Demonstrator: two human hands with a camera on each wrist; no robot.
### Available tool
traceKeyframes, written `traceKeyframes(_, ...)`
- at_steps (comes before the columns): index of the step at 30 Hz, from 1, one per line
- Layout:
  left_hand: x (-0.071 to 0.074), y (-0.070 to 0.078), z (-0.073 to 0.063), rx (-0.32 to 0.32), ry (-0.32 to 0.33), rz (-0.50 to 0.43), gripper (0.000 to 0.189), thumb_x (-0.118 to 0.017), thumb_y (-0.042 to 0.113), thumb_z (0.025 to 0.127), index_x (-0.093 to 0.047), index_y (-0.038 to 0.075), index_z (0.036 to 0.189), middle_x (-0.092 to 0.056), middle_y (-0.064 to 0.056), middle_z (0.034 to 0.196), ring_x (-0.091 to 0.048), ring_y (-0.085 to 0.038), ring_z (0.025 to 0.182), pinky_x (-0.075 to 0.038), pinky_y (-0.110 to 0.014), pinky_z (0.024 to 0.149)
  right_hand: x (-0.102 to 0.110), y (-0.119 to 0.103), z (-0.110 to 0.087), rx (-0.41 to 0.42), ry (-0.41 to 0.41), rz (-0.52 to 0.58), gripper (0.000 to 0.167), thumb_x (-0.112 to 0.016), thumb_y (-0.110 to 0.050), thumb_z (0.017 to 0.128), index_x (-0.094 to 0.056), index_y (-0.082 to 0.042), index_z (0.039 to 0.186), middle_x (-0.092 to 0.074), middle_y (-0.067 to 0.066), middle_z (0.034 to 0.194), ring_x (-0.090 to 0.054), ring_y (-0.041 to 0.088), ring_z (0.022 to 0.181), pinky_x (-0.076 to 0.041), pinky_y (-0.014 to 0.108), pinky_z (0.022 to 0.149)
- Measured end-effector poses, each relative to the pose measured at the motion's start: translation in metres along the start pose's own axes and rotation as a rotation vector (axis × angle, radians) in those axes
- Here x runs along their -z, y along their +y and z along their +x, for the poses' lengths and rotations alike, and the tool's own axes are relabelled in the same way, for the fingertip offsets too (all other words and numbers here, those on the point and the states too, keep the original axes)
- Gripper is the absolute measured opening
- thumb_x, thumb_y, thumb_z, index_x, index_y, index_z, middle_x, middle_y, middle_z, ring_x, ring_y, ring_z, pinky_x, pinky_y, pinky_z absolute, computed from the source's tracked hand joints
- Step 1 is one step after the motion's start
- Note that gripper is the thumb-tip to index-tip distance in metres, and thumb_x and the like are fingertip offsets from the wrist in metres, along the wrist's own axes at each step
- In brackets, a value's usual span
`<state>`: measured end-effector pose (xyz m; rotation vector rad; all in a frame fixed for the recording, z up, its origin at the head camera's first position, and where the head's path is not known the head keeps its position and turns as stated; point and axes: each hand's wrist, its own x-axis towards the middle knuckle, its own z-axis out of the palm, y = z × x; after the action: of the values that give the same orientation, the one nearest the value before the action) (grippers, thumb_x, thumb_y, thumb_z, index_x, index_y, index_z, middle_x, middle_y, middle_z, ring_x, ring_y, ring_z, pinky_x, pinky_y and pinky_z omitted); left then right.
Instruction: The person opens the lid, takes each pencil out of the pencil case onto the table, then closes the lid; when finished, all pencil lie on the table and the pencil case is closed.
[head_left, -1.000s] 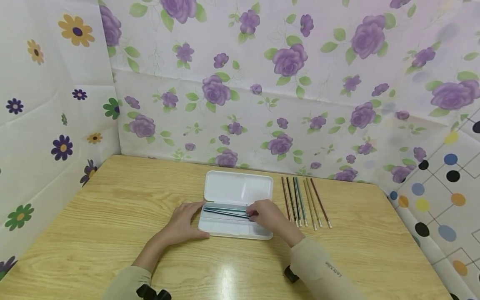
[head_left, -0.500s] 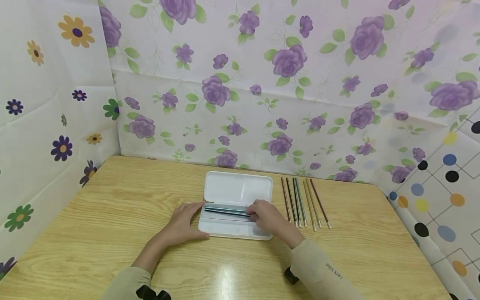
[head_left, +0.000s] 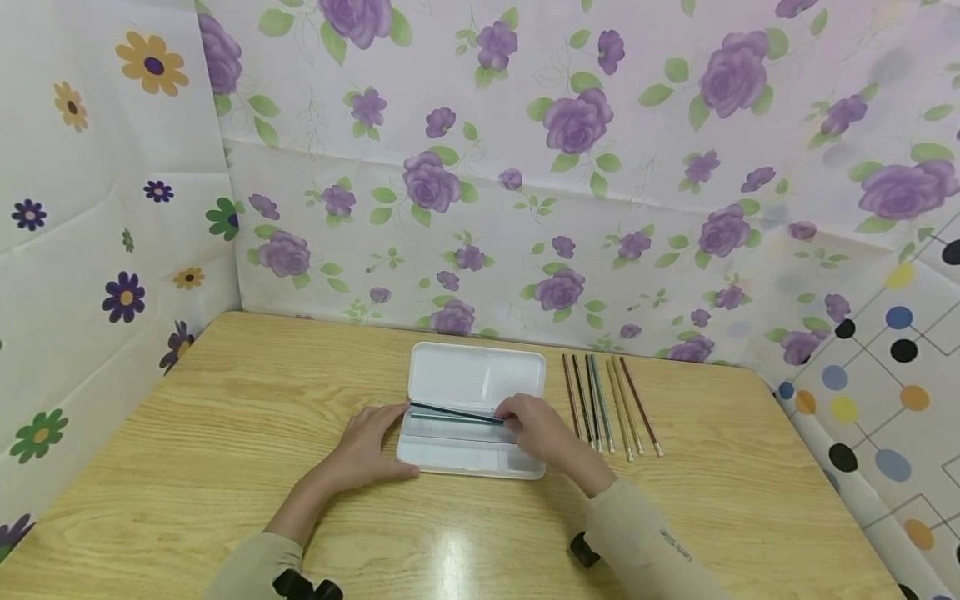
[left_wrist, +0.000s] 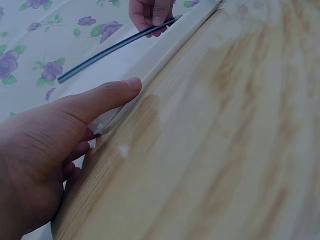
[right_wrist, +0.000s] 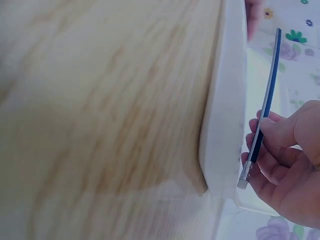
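A white pencil case [head_left: 442, 455] lies on the table with its lid [head_left: 448, 373] folded back. My left hand [head_left: 362, 450] holds the case's left end, thumb at the front edge and fingers toward the back corner. Over the right part of the tray, my right hand [head_left: 542, 430] pinches a dark pencil [right_wrist: 273, 75] between thumb and fingers, near its white eraser end. That pencil slants over the back compartment, its far tip by the left fingertips. Beneath it lies a teal pencil [head_left: 442, 418] in the compartment; the right hand hides its end.
Right of the case, several pencils in red-brown, black, teal and tan lie side by side, among them a dark red pencil [head_left: 642, 406]. The wooden table [head_left: 300, 367] meets a flower-printed covering [head_left: 510, 242] at its back edge.
The dark pencil in my right hand has swung toward the back of the tray, its left tip now at the compartment's back edge. My left hand has stayed on the case.
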<state>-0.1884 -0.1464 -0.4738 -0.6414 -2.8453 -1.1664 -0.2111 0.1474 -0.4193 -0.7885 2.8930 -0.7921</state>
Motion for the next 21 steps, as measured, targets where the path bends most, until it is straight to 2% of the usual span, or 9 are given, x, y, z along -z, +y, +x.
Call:
traceKeyframes(7,-0.001,-0.001,0.0,-0.001,0.009,0.003,0.099,-0.085,0.049,0.066,-0.043,0.006,0.144,-0.049,-0.015,0.139,-0.037,-0.036,0.126,-0.025,-0.059,0.103,0.006,0.006,-0.007,-0.096,0.074,0.105,0.015,-0.062,0.006,0.09,-0.068,-0.004,0.099,-0.065,0.003,0.096,-0.062,0.02,0.094,-0.051,0.038,0.082)
traceKeyframes(14,-0.001,-0.001,0.001,-0.002,0.013,0.006,0.098,-0.085,0.05,0.065,-0.044,0.007,0.144,-0.05,-0.013,0.138,-0.038,-0.034,0.125,-0.026,-0.058,0.102,0.021,0.017,-0.014,-0.194,0.127,0.178,0.013,-0.063,0.001,0.092,-0.068,-0.005,0.101,-0.065,0.0,0.094,-0.062,0.02,0.091,-0.052,0.037,0.077)
traceKeyframes(21,0.0,-0.001,-0.001,-0.006,0.01,-0.002,0.098,-0.085,0.05,0.066,-0.044,0.007,0.144,-0.049,-0.014,0.139,-0.038,-0.035,0.125,-0.025,-0.058,0.102,0.038,0.032,-0.019,-0.23,0.164,0.216,0.014,-0.063,-0.001,0.092,-0.066,-0.001,0.105,-0.066,0.005,0.096,-0.062,0.023,0.091,-0.052,0.036,0.073)
